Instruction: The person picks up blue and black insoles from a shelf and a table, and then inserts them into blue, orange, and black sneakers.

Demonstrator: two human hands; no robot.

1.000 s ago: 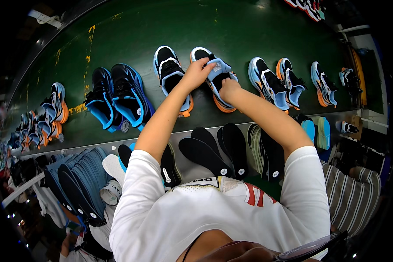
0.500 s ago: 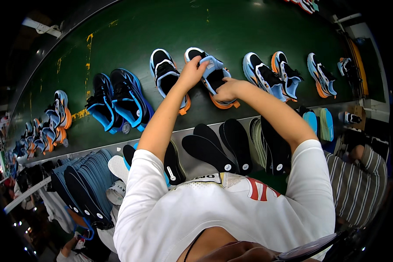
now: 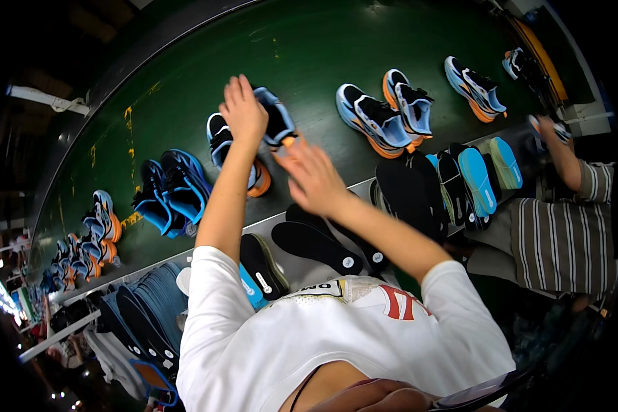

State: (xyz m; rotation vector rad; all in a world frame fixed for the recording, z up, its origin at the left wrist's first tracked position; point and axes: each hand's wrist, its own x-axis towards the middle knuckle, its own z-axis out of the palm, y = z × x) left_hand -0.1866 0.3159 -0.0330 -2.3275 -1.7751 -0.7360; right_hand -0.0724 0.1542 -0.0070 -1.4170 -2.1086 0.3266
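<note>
Sneaker (image 3: pixel 276 118) with pale-blue lining is seen over the green tabletop (image 3: pixel 295 48), just beside a similar sneaker (image 3: pixel 218 136). Its front is covered by the left hand (image 3: pixel 246 111), fingers extended; the blurred right hand (image 3: pixel 317 181), fingers outstretched, is held by its heel. Whether either grasps it cannot be told.

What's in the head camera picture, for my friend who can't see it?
A person's left hand and right hand are at a blue-lined sneaker on a green table. Other sneakers stand on either side, and black and blue insoles lie nearer the person.
</note>
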